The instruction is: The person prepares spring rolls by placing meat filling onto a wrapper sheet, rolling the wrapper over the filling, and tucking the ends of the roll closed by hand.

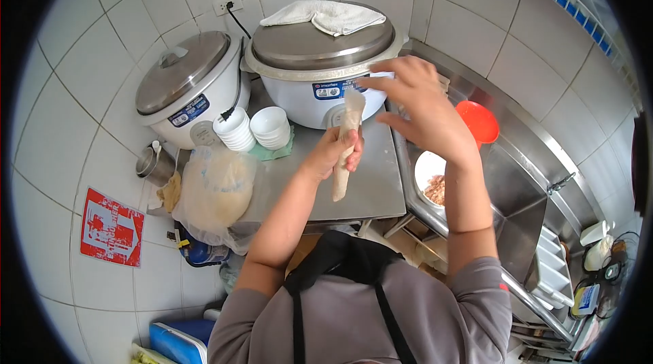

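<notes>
My left hand (pixel 335 153) is closed around a long pale roll (pixel 349 122) with a thin, slightly see-through upper end; it looks like a rolled wrapper, though its exact kind is unclear. It is held upright above the steel table (pixel 326 204), its lower end tapering below my fingers. My right hand (pixel 422 105) is raised to the right of the roll, fingers spread and blurred, holding nothing that I can see. Below and beyond it stands a white container (pixel 430 165) with pinkish-brown minced food (pixel 435 190) inside.
Two large rice cookers (pixel 292 92) (pixel 178 107) stand behind, one topped with a white towel (pixel 326 17). Stacked white bowls (pixel 270 126) sit on a green cloth. A plastic bag (pixel 216 187) holds something pale. Right are a red bowl (pixel 479 121) and steel sink (pixel 520 241).
</notes>
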Available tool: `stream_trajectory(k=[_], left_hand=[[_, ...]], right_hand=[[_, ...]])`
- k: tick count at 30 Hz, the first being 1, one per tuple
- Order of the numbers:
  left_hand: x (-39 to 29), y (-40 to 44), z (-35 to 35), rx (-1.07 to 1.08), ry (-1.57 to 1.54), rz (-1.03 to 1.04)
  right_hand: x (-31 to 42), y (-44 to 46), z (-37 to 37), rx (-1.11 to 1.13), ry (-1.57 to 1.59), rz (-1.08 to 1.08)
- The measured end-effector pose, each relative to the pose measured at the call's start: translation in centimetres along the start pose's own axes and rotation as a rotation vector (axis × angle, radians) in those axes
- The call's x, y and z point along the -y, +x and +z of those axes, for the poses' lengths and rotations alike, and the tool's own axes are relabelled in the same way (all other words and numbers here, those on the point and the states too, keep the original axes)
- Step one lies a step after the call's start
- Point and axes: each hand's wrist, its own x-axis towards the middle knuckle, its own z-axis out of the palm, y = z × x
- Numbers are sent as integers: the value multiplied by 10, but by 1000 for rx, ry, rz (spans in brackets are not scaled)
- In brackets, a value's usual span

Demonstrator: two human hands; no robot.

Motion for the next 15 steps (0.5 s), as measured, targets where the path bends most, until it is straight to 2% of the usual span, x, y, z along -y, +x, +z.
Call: stream_trajectory(k=[2, 4, 6, 7, 9, 10, 13, 15], left_hand=[[1, 0, 2, -137, 109, 74], [-10, 1, 15, -282, 318, 123], [-17, 4, 34, -383, 297, 299], [-18, 5, 41, -431, 285, 385], [-15, 6, 46, -496, 307, 387], [-15, 7, 47, -528, 321, 389], [-9, 14, 44, -617, 627, 543], [-9, 14, 43, -607, 595, 470]], right_hand=[[-3, -14, -8, -38, 229, 135], [-1, -32, 12, -68, 368, 91], [13, -36, 30, -108, 412, 96], [18, -35, 36, -155, 364, 97], [26, -32, 46, -248, 267, 100], [26, -33, 50, -249, 244, 109], [27, -34, 53, -219, 201, 147], [30, -33, 49, -152, 212, 182]])
